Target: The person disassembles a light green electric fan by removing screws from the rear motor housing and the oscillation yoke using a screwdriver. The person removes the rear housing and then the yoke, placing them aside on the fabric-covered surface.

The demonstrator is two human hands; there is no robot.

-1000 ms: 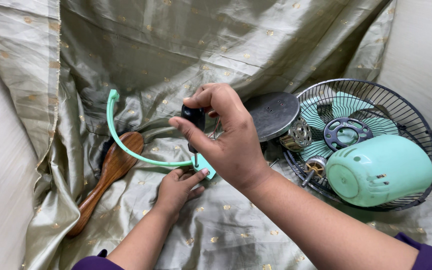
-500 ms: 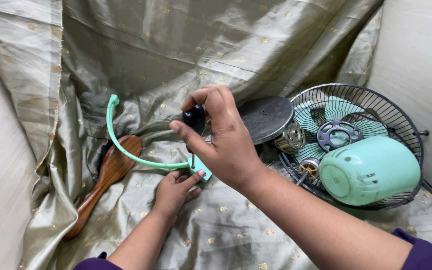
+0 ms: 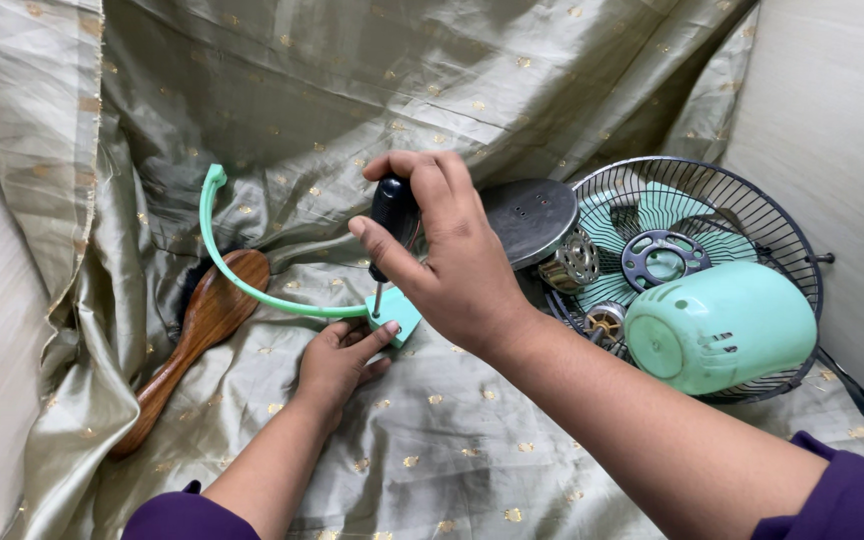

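Head view shows our right hand wrapped around the black handle of a screwdriver, held upright so its tip meets the flat end tab of a curved mint-green bracket, while our left hand lies flat on the olive gold-dotted cloth, fingertips pressing that tab, apparently to steady it. Beside the bracket rests a wooden brush; to the right a wire fan guard cradles a mint motor housing and metal parts, and no packages, labels or signs show.
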